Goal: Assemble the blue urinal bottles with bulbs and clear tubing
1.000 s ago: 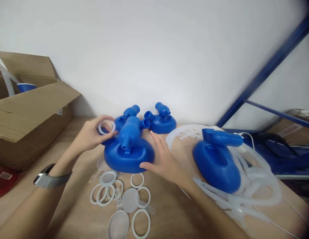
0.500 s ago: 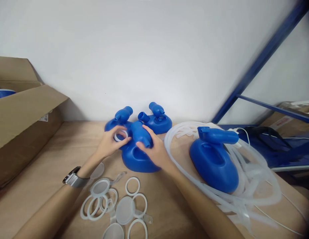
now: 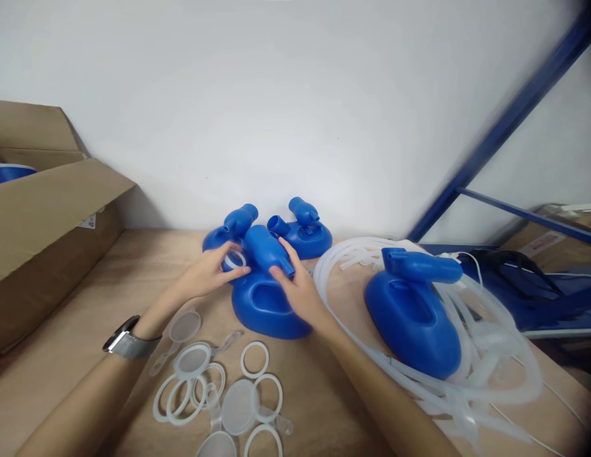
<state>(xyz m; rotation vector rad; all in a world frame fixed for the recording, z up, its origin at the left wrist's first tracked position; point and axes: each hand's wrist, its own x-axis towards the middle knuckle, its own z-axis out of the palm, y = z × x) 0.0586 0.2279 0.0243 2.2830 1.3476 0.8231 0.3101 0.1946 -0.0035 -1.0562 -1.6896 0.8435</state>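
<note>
A blue plastic urinal bottle [image 3: 271, 315] sits on the table in front of me, its upper part pointing toward the right. My right hand [image 3: 299, 285] is closed around this bottle near its narrow end piece. At the bottle's left side, my left hand [image 3: 223, 270] curls its thumb and fingers around a white ring [image 3: 235, 259] at the round mouth. Whether the ring is fully seated there I cannot tell. Just behind stand two similar blue bottles, one at the left [image 3: 241, 219] and one at the right [image 3: 305, 238].
Several white rings [image 3: 254, 359] and translucent lids with straps [image 3: 240, 406] lie in front of me. Another blue bottle [image 3: 414, 317] stands at the right among coiled clear tubing [image 3: 533, 374]. An open cardboard box [image 3: 57, 216] is at the left; a blue metal frame [image 3: 504, 120] rises at the right.
The held bottle's upper part has turned slightly, its narrow end swinging right. My left wrist has shifted left, uncovering more of a strapped lid. Both hands keep their hold.
</note>
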